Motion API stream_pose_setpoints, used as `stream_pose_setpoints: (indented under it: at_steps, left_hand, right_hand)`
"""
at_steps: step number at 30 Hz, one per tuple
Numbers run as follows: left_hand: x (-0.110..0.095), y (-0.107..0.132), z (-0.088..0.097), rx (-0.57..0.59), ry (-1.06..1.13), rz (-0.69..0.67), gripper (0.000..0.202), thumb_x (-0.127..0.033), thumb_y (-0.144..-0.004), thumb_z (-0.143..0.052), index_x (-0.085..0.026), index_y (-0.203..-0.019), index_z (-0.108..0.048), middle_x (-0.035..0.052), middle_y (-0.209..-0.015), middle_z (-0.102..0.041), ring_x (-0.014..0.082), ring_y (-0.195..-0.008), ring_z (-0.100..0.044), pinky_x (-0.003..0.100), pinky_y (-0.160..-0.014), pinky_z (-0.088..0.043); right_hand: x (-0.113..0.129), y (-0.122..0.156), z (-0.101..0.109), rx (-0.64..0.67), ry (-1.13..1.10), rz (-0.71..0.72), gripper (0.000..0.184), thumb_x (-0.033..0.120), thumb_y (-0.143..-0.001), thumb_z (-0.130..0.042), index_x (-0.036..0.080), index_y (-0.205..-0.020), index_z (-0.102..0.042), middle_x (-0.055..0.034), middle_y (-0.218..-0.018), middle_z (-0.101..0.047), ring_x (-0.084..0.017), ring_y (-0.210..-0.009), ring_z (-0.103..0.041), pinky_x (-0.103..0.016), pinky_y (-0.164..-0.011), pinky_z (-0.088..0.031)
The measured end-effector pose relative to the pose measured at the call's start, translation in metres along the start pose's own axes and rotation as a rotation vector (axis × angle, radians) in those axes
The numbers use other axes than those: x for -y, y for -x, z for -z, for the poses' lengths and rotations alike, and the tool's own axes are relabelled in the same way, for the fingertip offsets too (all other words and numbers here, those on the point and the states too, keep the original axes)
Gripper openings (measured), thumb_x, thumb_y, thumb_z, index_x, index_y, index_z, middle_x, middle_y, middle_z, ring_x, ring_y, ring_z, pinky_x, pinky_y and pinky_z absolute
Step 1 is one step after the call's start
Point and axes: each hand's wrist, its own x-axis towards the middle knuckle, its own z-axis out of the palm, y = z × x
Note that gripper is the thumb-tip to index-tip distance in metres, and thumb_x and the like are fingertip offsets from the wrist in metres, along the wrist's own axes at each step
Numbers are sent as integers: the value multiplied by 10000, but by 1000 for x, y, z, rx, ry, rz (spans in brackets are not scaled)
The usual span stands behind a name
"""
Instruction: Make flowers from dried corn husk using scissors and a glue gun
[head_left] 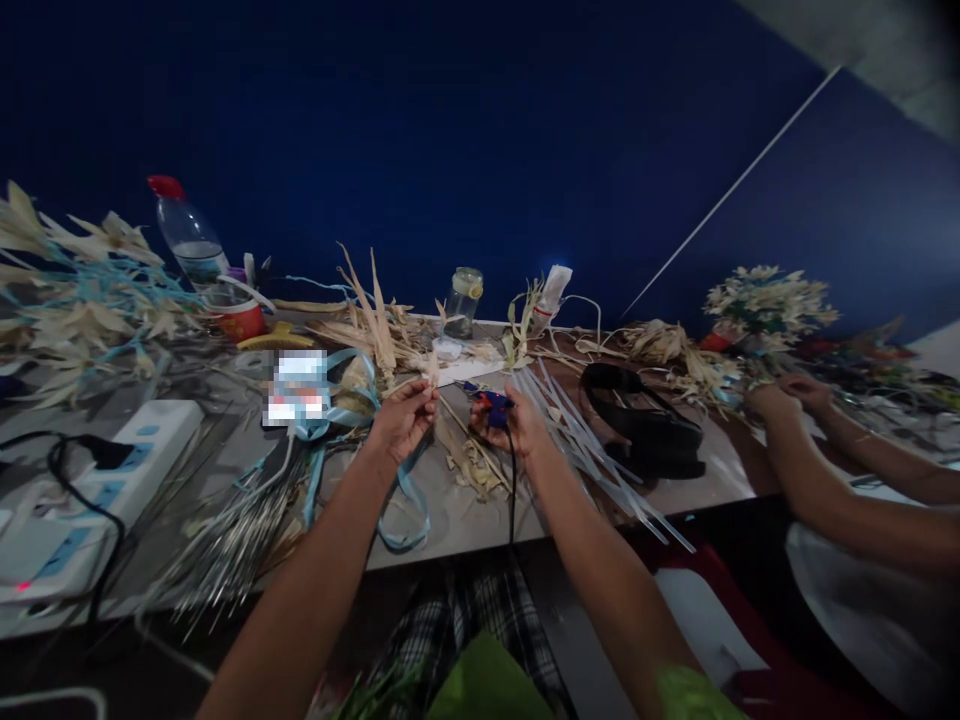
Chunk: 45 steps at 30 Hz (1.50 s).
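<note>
My right hand (525, 430) is wrapped round a small blue glue gun (493, 402), its nozzle pointing left and its black cord (513, 480) hanging over the table edge. Just left of it, my left hand (401, 425) pinches a small piece of pale dried husk (433, 368) between thumb and fingertips. The nozzle and the husk are close together, apparently apart. Below and between the hands lie husk scraps (476, 460). Light-blue ribbon (409, 505) loops beneath my left hand, and a bundle of thin wires (232, 520) lies to its left.
Clear glue sticks (600, 450) and a black strap-like object (641, 420) lie to the right. Dried husks (382, 330), a jar (463, 300) and a bottle (191, 235) stand at the back. A power strip (142, 470) sits left. Another person's hands (780, 400) work at the right.
</note>
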Motion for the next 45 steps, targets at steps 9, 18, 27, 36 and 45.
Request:
stream_pose_setpoints:
  at_steps: [9,18,27,36,45]
  left_hand:
    - [1,1,0,16,40,5,190,-60,-591,-679,-119,-725,-558,19,-615,-590,38,-451,-466,147,-429,-356]
    - [1,-1,2,12,40,24,216,-75,-592,-688,-136,-739,-542,12,-620,-590,43,-458,-470,148,-433,-367]
    - [0,4,-2,78,-24,47,250,-81,-579,-700,-130,-754,-529,-1,-628,-579,33,-454,-446,141,-436,-345]
    - [-1,6,-3,93,-99,82,228,-118,-581,-736,-111,-735,-569,-3,-643,-569,18,-460,-441,137,-448,-368]
    - [6,2,-5,-16,-210,66,248,-135,-549,-743,-110,-735,-581,-10,-618,-571,25,-451,-453,133,-423,-369]
  right_hand:
    - [7,17,6,-115,288,-102,587,577,-880,-190,104,-905,-537,-113,-720,-651,-209,-738,-663,-345,-625,-549]
    - [15,23,11,-506,1216,-109,542,632,-807,-346,164,-604,-527,-2,-400,-461,-109,-352,-450,-202,-343,-233]
    - [-5,20,-31,-216,968,588,278,399,-686,-594,173,-844,-632,38,-548,-506,-79,-484,-425,-218,-487,-312]
    - [-25,-20,-50,32,572,435,229,252,-625,-679,153,-829,-649,12,-676,-626,-50,-518,-478,-192,-512,-351]
    - [-32,-27,-39,61,568,470,178,250,-611,-673,151,-757,-659,8,-644,-639,-79,-566,-518,-212,-577,-386]
